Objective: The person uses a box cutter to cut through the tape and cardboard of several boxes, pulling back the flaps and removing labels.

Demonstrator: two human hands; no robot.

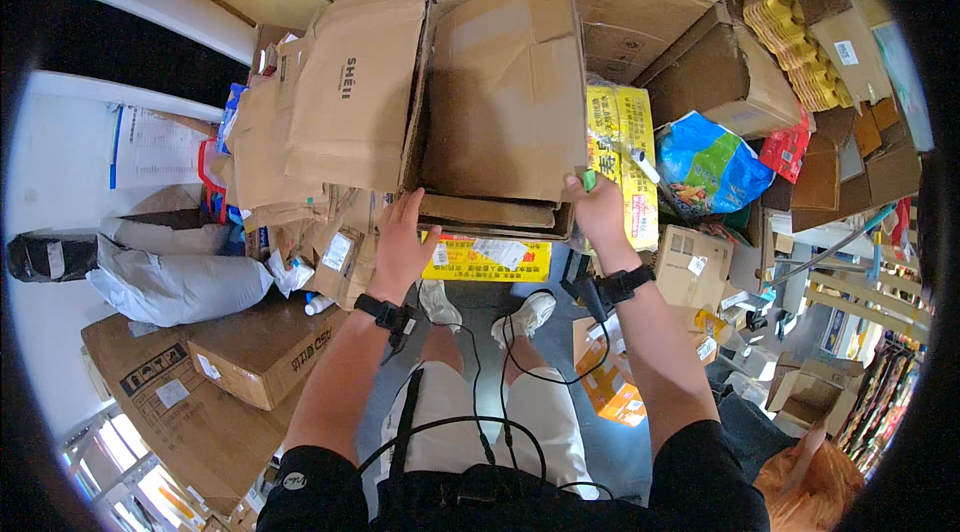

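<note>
Before me an opened corrugated cardboard box (pixel 502 97) lies with its large flap raised and folded cardboard inside its front edge. My left hand (pixel 403 247) touches the box's front left corner, fingers apart. At the front right corner, my right hand (pixel 602 213) is closed around a small green object (pixel 589 180), probably a cutter handle; its thumb is against the cardboard. Under the box sits a yellow printed carton (pixel 487 260). Leaning against its left side is a flattened brown carton (pixel 352 89) bearing printing.
Beside my right hand stand another yellow carton (pixel 622 157), a white marker-like tube (pixel 645 167) and a blue plastic bag (pixel 712 164). Yellow egg trays (pixel 795 37) are stacked at upper right. Large cartons (pixel 187 397) lie at left. Black cables (pixel 517 374) hang before my legs. A person (pixel 810 479) is at lower right.
</note>
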